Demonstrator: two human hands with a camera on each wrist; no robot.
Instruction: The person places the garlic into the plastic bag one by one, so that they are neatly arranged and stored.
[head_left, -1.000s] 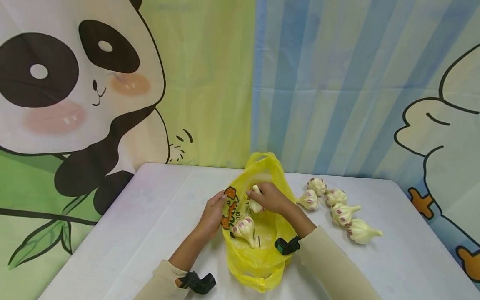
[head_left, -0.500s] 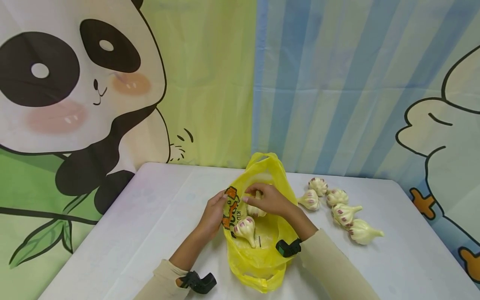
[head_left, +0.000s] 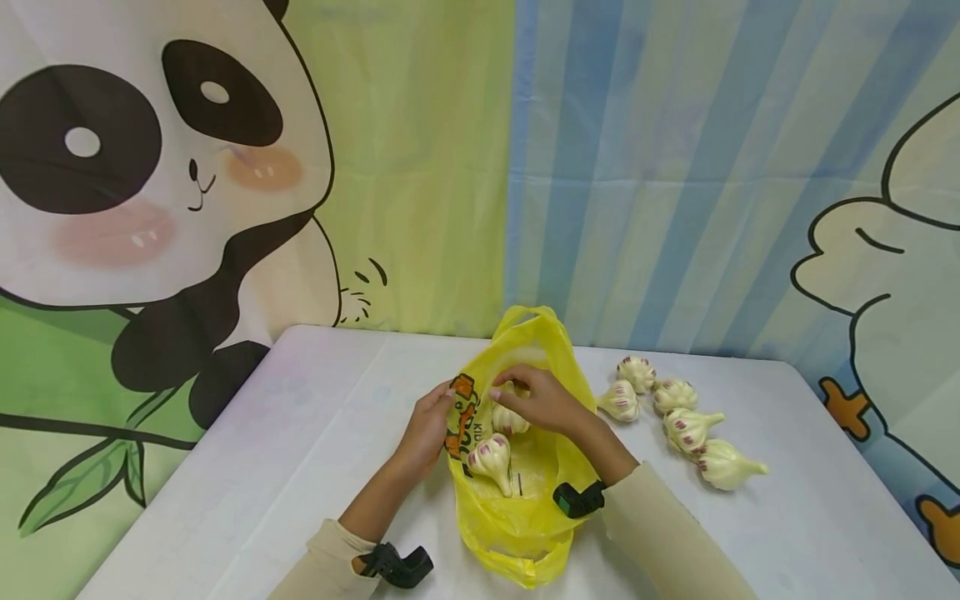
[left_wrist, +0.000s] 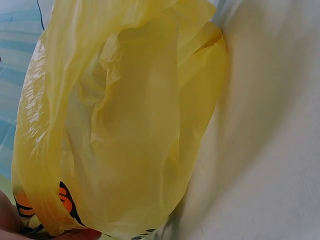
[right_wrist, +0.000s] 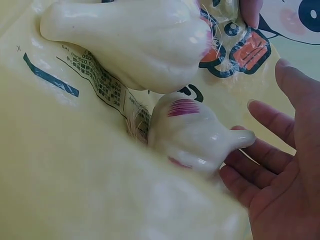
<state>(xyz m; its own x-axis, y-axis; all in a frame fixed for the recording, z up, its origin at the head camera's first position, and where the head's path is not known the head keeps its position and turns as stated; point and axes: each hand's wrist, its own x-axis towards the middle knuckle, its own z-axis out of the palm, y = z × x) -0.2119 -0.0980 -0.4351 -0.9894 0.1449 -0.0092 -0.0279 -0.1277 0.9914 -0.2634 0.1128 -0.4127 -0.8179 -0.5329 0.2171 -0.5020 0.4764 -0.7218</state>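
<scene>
My left hand (head_left: 426, 429) pinches the left edge of a yellow plastic bag (head_left: 536, 525) printed with an orange and black cartoon. The bag lies on its side with its mouth spread. Inside it rest two white garlic bulbs with purple streaks. The nearer garlic bulb (head_left: 489, 458) has its stem toward the front. Behind it, the other garlic bulb (head_left: 510, 419) is partly covered by my right hand (head_left: 542, 400). In the right wrist view, the fingers (right_wrist: 267, 155) lie loosely at that bulb's stem, with the thumb well apart from it.
Several more garlic bulbs (head_left: 726, 464) sit in a curved group on the white table (head_left: 817, 500), right of the bag. A printed curtain (head_left: 660, 167) hangs behind the table's back edge. Black cameras (head_left: 579, 498) are strapped to both wrists.
A second ago my right hand gripped the garlic bulb upright by its stem inside the bag. The fingers have since loosened, and the bulb rests lower in the bag. My left hand stays put.
</scene>
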